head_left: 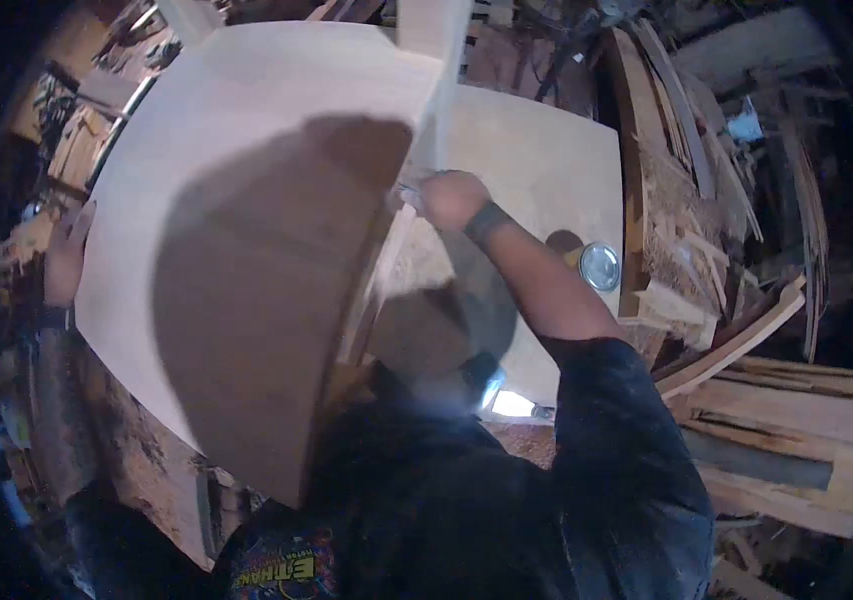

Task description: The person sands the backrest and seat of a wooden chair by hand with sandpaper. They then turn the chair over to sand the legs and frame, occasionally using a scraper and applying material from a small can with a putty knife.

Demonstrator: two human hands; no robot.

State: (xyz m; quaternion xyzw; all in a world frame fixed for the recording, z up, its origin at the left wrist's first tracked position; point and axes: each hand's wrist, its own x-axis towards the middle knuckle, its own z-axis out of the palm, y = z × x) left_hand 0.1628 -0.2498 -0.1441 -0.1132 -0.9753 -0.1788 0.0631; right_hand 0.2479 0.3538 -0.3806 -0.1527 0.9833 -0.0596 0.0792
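A large pale wooden panel [257,90] with a curved edge lies tilted before me, a dark shadow across much of it. My left hand [67,255] rests at the panel's left edge, its fingers on the rim and partly dim. On the right, my right hand [452,198] is closed at the panel's inner edge, beside an upright pale post [435,120]. Something small and thin shows at its fingertips, too unclear to name. A narrow wooden strip [387,262] runs down from there. Behind it lies a second pale board [547,150].
A round can [600,266] stands on the second board's right side. A bright lamp [513,403] shines near my body. Scrap boards [797,420] and a curved wooden piece [737,340] lie at the right. Wood pieces and clutter [82,145] fill the upper left.
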